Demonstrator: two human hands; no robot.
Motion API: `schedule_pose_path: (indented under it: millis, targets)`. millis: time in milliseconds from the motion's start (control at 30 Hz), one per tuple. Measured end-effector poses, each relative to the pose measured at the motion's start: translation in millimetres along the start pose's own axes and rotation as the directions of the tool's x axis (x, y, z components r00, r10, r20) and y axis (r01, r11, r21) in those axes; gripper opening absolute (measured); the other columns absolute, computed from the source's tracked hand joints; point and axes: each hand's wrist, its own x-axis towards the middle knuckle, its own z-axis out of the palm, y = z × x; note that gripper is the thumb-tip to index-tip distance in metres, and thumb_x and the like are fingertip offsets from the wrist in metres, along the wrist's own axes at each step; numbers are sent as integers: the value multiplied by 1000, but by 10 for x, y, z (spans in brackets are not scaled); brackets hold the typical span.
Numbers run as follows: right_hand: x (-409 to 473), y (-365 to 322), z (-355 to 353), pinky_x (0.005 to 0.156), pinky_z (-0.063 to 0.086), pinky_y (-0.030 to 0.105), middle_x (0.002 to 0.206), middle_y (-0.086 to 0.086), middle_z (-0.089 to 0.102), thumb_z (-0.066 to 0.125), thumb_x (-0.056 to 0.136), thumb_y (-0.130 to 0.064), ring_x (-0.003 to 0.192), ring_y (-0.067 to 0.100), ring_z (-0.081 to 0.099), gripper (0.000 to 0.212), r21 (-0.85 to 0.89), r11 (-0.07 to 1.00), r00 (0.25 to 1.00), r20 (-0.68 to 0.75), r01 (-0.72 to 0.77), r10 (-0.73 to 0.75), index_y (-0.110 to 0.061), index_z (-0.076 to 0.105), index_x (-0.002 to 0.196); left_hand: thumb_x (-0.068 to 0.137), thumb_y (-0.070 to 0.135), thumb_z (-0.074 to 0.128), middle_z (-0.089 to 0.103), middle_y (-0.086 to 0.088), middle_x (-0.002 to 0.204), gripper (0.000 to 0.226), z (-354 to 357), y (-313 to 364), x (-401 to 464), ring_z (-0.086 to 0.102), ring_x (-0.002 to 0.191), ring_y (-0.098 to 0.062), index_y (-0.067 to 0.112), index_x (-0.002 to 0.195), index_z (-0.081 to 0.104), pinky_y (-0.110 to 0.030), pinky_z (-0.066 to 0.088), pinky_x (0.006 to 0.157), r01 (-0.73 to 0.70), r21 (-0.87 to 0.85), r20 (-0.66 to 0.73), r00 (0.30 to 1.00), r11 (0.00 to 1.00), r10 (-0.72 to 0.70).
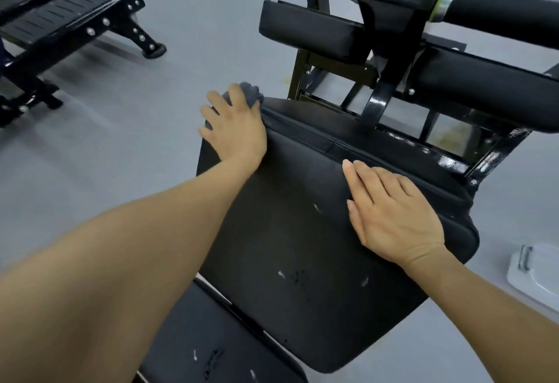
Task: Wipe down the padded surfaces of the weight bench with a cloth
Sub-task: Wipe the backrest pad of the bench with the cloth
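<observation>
Pressing down on the far left corner of the seat pad (302,231), the left hand (234,128) has a grey cloth (249,95) under it. Its fingers are spread out flat, and the cloth pokes out past the fingertips, bunched up at the pad's corner. The left arm is stretched long and straight from the near side of the pad to that corner.

The right hand (393,213) lies flat on the pad near its far right edge. Its fingers are straight and close together, holding nothing. It looks like it is keeping the pad steady.

That cloth looks soft and light, so it will squash and fold easily. A flat palm on top is likely the best way to push it. By the look of it, the pad is smooth and a bit squishy, so the cloth should slide well. It has small white nicks near its middle and near side that could snag.

More pads (311,31) sit beyond the seat pad, and they may still need wiping.
</observation>
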Motion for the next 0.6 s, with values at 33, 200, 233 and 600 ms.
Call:
schedule_pose_path:
  millis: [33,200,233,600]
  targets:
    - [-6,0,11,89,39,38,128,16,56,34,95,-30,105,28,54,54,-5,1000,1000,-5,-1,1,-1,38,140,91,40,43,51,-22,116,41,33,10,-99,52,96,-38,9,118,46,-44,43,71,-25,20,-56,998,999,26]
    - [-16,8,37,89,36,37,127,15,55,33,95,-30,105,27,52,54,-16,1000,1000,-24,0,0,0,38,140,85,45,45,56,-15,95,36,16,93,-850,54,79,-31,14,105,44,-35,42,59,-169,-11,-121,979,986,167]
    - [-15,4,32,89,36,37,127,15,55,32,95,-29,105,27,52,54,-16,1000,1000,-21,-3,2,0,38,140,86,45,44,55,-15,94,37,-13,96,-1028,53,79,-31,14,106,42,-35,42,59,-225,-23,-86,971,974,222]
    - [-15,-10,32,81,43,38,115,11,58,33,93,-31,99,28,54,53,-96,995,996,-85,-35,27,-3,44,136,97,46,34,36,-22,135,51,13,83,-718,39,117,-38,11,134,34,-48,39,83,-19,-94,-34,999,995,16]
